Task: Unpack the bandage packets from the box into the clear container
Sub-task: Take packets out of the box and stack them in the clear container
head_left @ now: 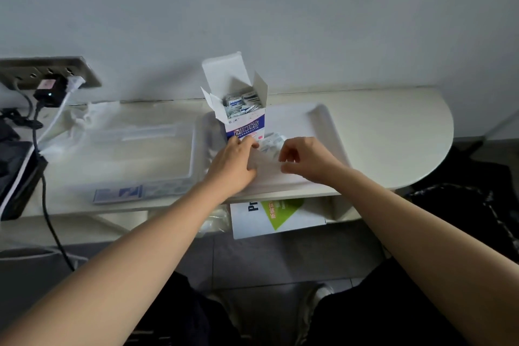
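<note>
Open box (245,126) upright mid-frame, packets (241,107) inside, left hand (233,163) and right hand (306,160) each closed in a pinching grip on what seems a pale sheet (268,166), over clear container (325,121)

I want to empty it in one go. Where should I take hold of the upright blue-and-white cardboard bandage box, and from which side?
Probably round the printed lower body of the blue-and-white cardboard bandage box, coming from the near side, fingers across its side walls. Its open white top flaps look flimsy, and loose bandage packets fill it to the rim.
</note>
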Motion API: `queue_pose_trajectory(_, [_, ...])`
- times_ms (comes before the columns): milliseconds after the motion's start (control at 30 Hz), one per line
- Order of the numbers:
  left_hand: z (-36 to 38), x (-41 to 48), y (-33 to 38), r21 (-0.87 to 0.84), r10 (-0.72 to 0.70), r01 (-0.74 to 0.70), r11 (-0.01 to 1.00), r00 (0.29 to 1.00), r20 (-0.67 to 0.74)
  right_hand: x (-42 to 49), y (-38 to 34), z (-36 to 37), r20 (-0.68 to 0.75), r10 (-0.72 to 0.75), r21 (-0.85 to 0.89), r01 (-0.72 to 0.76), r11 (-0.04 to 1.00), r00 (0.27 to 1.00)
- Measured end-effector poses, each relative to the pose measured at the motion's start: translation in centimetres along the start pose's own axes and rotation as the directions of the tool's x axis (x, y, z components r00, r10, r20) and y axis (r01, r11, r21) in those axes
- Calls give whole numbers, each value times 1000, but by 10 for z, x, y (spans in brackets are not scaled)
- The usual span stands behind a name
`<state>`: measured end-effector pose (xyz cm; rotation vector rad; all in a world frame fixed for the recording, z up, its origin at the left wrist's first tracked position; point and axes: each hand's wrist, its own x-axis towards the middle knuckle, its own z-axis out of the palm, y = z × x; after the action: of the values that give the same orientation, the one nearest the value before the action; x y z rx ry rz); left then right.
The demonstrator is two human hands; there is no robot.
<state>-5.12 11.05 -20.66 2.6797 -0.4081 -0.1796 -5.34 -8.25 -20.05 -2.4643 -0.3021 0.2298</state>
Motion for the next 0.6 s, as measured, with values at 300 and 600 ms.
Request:
queue_pose_trajectory(300, [-13,-5,10,-609,-250,383,695,922,295,-9,1,2,-202,-297,-93,283,955,933])
queue_pose_trajectory(600, [-10,-1,11,-608,-158,313,730,942,295,-10,2,-5,-258,-7,277,82,957,966])
